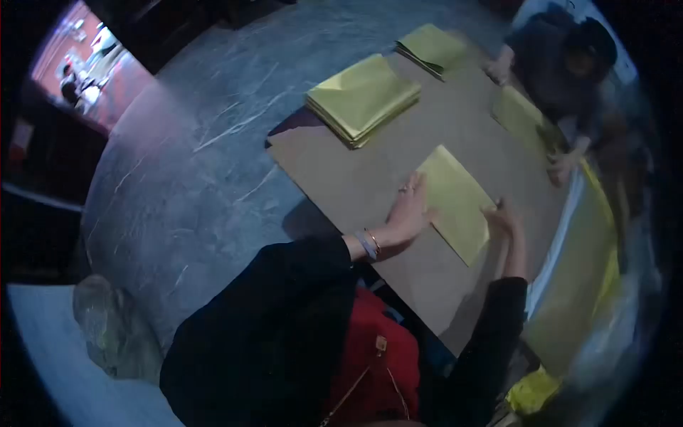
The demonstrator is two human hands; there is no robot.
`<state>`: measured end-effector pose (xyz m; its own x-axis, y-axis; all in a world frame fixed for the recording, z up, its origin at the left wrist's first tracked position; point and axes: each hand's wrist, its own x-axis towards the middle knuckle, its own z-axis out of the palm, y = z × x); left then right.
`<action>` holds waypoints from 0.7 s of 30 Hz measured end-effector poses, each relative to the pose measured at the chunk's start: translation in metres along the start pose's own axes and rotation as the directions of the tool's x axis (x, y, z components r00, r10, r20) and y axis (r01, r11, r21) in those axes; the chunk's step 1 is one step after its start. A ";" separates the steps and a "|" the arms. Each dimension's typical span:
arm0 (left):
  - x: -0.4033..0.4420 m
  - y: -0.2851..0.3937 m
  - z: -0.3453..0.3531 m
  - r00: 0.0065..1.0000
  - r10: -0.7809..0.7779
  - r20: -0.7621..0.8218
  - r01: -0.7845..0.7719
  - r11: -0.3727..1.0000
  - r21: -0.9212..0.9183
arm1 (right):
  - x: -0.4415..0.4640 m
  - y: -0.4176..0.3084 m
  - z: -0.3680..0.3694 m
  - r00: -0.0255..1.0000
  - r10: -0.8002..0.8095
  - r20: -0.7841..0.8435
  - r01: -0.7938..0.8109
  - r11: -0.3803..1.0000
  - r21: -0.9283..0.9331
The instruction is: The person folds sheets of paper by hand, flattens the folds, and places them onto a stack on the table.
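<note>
A yellow paper sheet [459,203], which looks folded, lies slantwise on the brown board in front of me. My left hand [409,210] rests along its left edge, fingers stretched out and pressed down, with a ring and bracelets showing. At the sheet's right edge, the bent fingers of my right hand [505,219] close on the paper; the fingertips are partly blurred. Beyond my left hand sits a thick stack of yellow paper [366,96], with a smaller yellow stack [432,50] farther back.
The brown board [327,160] covers part of a grey marbled table [192,185]. Across from me a person [562,64] has both hands near another yellow sheet [523,114]. Yellow material with a pale edge [569,285] lies on the right. A bright doorway [92,64] shows people beyond.
</note>
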<state>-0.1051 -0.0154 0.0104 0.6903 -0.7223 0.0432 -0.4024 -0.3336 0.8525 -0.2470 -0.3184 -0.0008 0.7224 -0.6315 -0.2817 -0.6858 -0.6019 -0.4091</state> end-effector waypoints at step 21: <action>0.123 -0.023 -0.094 0.985 0.169 -0.028 -0.167 0.909 -0.383 | -0.104 -0.172 0.080 0.991 0.131 0.022 -0.096 0.591 0.801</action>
<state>0.0453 -0.0399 0.0453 0.6287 -0.7511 0.2015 -0.2507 0.0495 0.9668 -0.1968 -0.1098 0.0296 0.6283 -0.6939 -0.3518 -0.4030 0.0965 -0.9101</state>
